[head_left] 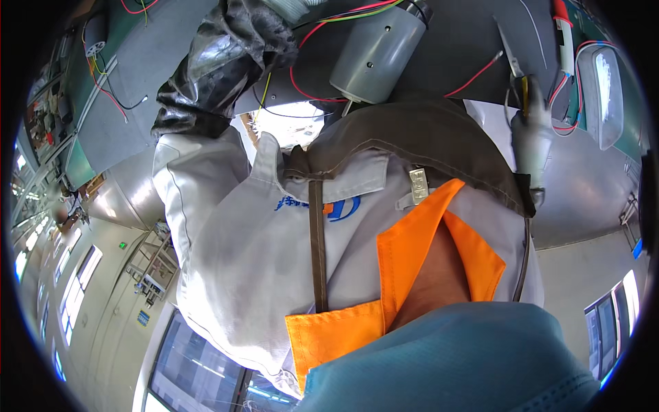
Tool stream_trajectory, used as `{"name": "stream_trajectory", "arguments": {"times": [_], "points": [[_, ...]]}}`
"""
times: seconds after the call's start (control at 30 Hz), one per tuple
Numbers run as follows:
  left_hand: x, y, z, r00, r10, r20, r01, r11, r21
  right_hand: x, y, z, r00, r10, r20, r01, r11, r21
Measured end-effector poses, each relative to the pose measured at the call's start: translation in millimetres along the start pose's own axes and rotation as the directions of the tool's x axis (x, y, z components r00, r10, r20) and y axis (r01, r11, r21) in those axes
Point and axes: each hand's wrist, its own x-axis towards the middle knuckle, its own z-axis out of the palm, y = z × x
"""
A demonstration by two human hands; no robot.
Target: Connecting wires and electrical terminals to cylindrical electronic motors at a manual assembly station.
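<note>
At the top edge, my left hand [294,8] wears a pale grey glove, and its fingers are mostly cut off by the frame. A shiny black sleeve covers that forearm. Beside it a grey cylindrical motor [381,53] lies on the dark work surface, with red, black and yellow-green wires near it. On the right, my gloved right hand [533,141] is closed around a tool with a pointed metal blade and a black-and-yellow handle [526,96]. Its exact kind is unclear. A red wire [475,77] with a bare end lies between the motor and this tool.
Right of my right hand are a red-and-white tube-shaped item [563,38] and a clear-covered oblong case [605,96] with red and grey wires. Another small motor [95,38] with trailing wires lies at the far left. My brown apron [412,127] meets the table edge.
</note>
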Motion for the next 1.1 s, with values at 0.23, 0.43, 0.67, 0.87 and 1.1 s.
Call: {"name": "stream_trajectory", "arguments": {"times": [0.23, 0.43, 0.67, 0.87, 1.1], "points": [[-19, -11, 1, 0.962, -0.232, -0.147, 0.197, 0.956, -0.219, 84, -41, -34, 0.835, -0.063, 0.547, -0.505, 0.306, 0.807], [-12, -11, -6, 0.998, 0.025, -0.051, -0.014, 0.98, 0.2, 106, -96, -39, 0.815, -0.294, 0.499, 0.132, 0.933, 0.333], [-16, 28, -11, 0.926, -0.262, -0.271, 0.161, 0.925, -0.343, 116, -84, -42, 0.826, -0.389, 0.409, 0.497, 0.844, -0.2], [-89, 108, -7, 0.986, -0.135, -0.099, 0.148, 0.98, 0.136, 127, -56, -34, 0.836, 0.232, 0.498, -0.384, 0.895, 0.227], [-105, 42, 117, 0.877, -0.13, -0.463, 0.444, 0.591, 0.674, 131, -116, -1, 0.729, -0.67, 0.141, 0.618, 0.732, 0.288]]}}
